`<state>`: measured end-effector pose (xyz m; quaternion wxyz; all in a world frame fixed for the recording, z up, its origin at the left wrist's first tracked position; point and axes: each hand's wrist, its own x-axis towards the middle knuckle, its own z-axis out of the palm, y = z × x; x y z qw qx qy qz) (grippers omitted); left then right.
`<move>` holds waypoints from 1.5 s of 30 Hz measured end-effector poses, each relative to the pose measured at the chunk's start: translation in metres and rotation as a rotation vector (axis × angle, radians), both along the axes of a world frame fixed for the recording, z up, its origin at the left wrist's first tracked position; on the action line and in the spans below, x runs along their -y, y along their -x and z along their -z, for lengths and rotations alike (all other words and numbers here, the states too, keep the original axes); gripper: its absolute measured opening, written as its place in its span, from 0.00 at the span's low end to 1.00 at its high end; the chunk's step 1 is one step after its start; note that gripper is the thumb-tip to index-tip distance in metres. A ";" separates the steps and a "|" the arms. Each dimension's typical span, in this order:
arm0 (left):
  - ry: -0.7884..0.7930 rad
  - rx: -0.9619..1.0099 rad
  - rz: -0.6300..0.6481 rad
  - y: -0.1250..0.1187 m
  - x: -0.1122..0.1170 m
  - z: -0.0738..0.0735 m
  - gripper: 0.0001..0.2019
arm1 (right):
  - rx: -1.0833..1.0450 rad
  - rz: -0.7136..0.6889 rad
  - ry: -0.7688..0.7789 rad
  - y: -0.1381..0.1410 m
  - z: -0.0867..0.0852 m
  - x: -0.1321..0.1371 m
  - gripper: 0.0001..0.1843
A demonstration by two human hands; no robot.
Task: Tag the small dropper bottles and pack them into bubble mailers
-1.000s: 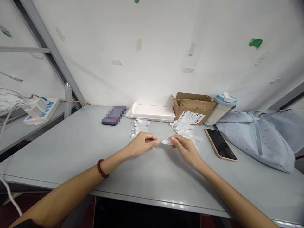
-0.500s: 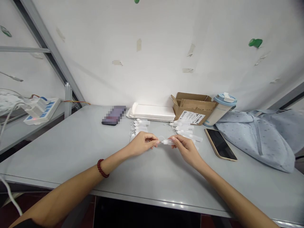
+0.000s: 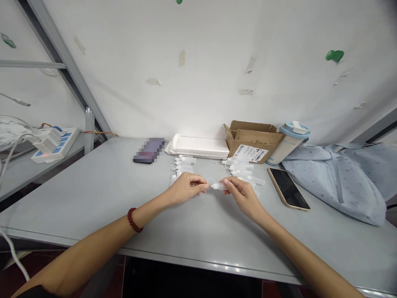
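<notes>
My right hand (image 3: 243, 194) is closed around a small clear squeeze bottle (image 3: 218, 186) with a white neck and a thin tip, held lying sideways above the table. My left hand (image 3: 187, 187) pinches at the end of that tip, and a thin clear loop arches from the bottle's neck to its fingertips. Whatever sits between those left fingers is too small and covered to make out. Behind my left hand lies a row of similar bottles (image 3: 185, 160). Another group of bottles (image 3: 245, 173) lies behind my right hand, partly covered by it.
White flat boxes or sleeves (image 3: 200, 145) lie against the wall, beside an open cardboard box (image 3: 252, 138) and a blue-lidded cup (image 3: 288, 140). A phone (image 3: 288, 189) and a grey-blue cloth bag (image 3: 335, 178) are at right. Another phone (image 3: 149, 151) and a power strip (image 3: 57, 145) are at left.
</notes>
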<state>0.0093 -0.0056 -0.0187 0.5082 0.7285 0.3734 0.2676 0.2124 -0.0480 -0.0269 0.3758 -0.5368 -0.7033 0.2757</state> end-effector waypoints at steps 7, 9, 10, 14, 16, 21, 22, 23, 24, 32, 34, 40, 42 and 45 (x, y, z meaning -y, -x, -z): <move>-0.019 0.007 -0.011 0.000 -0.001 -0.002 0.11 | -0.020 0.006 0.011 -0.001 0.001 -0.001 0.21; -0.019 0.010 -0.018 0.001 -0.001 -0.002 0.11 | -0.027 0.015 0.004 -0.002 0.000 -0.001 0.21; -0.017 0.012 -0.021 0.001 -0.001 -0.002 0.11 | -0.029 0.022 0.001 -0.003 -0.001 -0.001 0.21; -0.007 0.026 -0.022 0.000 -0.001 -0.001 0.10 | -0.027 0.033 0.005 -0.003 -0.002 0.000 0.21; -0.011 0.031 -0.025 -0.001 0.000 -0.001 0.11 | -0.021 0.025 0.009 -0.003 -0.002 0.000 0.21; -0.019 0.023 -0.034 0.000 0.000 -0.001 0.11 | -0.012 0.015 -0.001 -0.002 -0.001 0.000 0.22; -0.017 0.018 -0.032 0.000 0.000 0.000 0.11 | -0.012 0.016 -0.002 -0.002 -0.001 0.000 0.22; -0.016 0.016 -0.031 0.000 0.000 0.000 0.11 | -0.012 0.016 0.000 -0.002 -0.001 0.000 0.22; -0.016 0.016 -0.029 0.000 -0.001 0.001 0.11 | -0.012 0.017 0.002 -0.002 -0.001 0.000 0.22; -0.002 0.024 -0.022 -0.001 0.001 0.001 0.11 | -0.030 0.013 0.006 0.000 0.003 -0.001 0.22; 0.007 0.028 -0.023 -0.002 0.001 0.001 0.11 | -0.042 0.016 0.014 0.001 0.004 -0.001 0.22; 0.042 0.033 -0.017 -0.003 0.002 0.002 0.11 | -0.061 0.010 0.042 0.005 0.005 0.002 0.21; 0.043 0.036 -0.022 -0.004 0.003 0.001 0.11 | -0.062 0.008 0.041 0.005 0.006 0.004 0.20; 0.046 0.031 -0.034 -0.004 0.005 0.001 0.11 | -0.060 0.003 0.037 0.007 0.007 0.005 0.21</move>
